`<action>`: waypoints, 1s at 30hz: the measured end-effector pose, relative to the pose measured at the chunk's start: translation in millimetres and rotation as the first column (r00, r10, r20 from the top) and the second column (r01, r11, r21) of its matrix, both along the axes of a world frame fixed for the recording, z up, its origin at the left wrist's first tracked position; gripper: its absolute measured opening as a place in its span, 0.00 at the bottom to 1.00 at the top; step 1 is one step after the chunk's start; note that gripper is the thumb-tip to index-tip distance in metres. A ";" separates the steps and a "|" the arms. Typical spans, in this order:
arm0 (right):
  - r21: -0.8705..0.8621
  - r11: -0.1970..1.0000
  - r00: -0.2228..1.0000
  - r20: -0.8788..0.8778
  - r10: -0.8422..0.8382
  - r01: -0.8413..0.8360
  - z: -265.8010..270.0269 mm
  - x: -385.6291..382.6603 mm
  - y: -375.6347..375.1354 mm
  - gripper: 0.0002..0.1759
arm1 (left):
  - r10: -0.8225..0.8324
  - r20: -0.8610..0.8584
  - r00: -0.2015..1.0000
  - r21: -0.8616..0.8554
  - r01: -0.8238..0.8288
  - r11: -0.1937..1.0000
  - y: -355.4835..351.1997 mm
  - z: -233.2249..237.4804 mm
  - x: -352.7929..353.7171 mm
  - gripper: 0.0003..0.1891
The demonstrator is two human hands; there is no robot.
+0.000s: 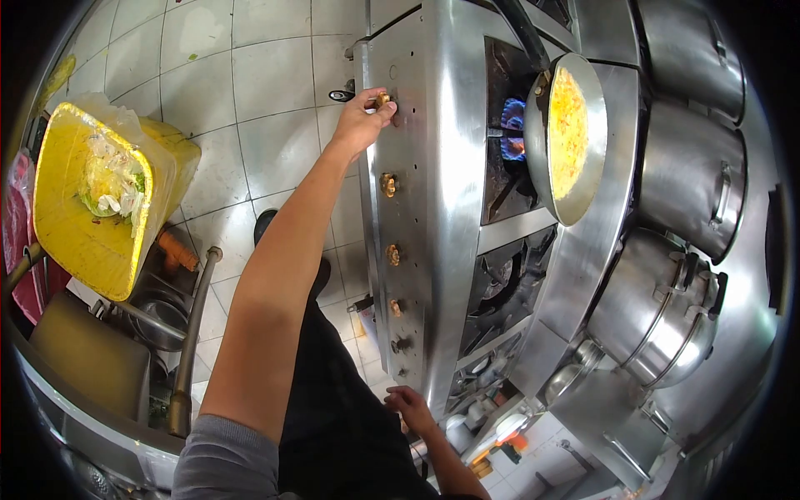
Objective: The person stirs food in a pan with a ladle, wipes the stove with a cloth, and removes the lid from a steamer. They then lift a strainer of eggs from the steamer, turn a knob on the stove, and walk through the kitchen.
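Observation:
My left hand reaches out at arm's length and pinches a brass burner knob on the front panel of the steel stove. Behind that knob a blue flame burns under a steel pan holding a flat yellow omelette. My right hand is low against the near end of the stove's front panel, fingers curled; whether it grips anything is unclear. More brass knobs run down the panel between my hands.
Large steel pots with lids stand along the far side of the stove. A second, unlit burner lies beside the lit one. A yellow lined bin with food scraps stands on the tiled floor, next to a pipe.

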State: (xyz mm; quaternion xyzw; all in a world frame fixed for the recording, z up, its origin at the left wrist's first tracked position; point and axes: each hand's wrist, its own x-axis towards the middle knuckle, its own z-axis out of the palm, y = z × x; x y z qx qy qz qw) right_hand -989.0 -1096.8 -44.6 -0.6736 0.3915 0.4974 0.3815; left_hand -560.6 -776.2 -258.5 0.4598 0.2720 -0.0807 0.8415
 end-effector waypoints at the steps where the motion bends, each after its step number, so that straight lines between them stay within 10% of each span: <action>1: 0.000 1.000 1.000 0.001 -0.001 0.001 0.2 0.7 0.6 0.16 | -0.004 0.002 1.000 0.002 0.004 1.000 0.0 -1.0 0.4 0.25; 23: 0.000 0.994 0.992 0.058 -0.108 0.108 3.6 -38.2 11.1 0.16 | 0.002 0.030 1.000 -0.086 0.001 0.996 -1.7 -1.5 -2.3 0.27; 30: -0.071 0.992 0.992 0.058 0.109 -0.105 17.0 -47.2 14.5 0.16 | -0.026 -0.012 1.000 -0.062 0.026 0.998 0.5 10.0 -31.9 0.60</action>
